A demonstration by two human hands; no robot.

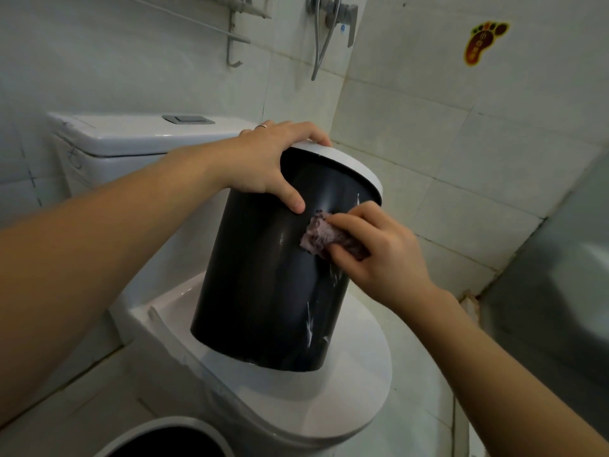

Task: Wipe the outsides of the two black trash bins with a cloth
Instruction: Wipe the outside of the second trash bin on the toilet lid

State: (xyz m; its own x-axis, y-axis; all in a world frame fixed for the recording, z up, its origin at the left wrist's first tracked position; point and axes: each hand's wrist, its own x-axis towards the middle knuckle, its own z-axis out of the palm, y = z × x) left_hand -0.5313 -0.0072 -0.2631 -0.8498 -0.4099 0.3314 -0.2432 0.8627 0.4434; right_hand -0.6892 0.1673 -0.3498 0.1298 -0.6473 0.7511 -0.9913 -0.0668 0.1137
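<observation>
Tilting the bin (263, 275) on the toilet lid (356, 404), your left hand (270, 159) grips its rim while your right hand (379, 249) pinches the cloth (321, 237) against its side; hard rubbing could slide it off.

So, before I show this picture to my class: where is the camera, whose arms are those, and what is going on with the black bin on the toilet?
There is no machine here. A person wears one wide-angle camera on the head, so you look down along their own arms. A black trash bin with a white rim stands tilted on the closed toilet lid. The left hand grips the bin at its rim to steady it. The right hand presses a purplish cloth against the bin's side; wet streaks show there. A second bin peeks in at the bottom edge. On the tiled wall are a foot-shaped sticker and a shower tap.
</observation>
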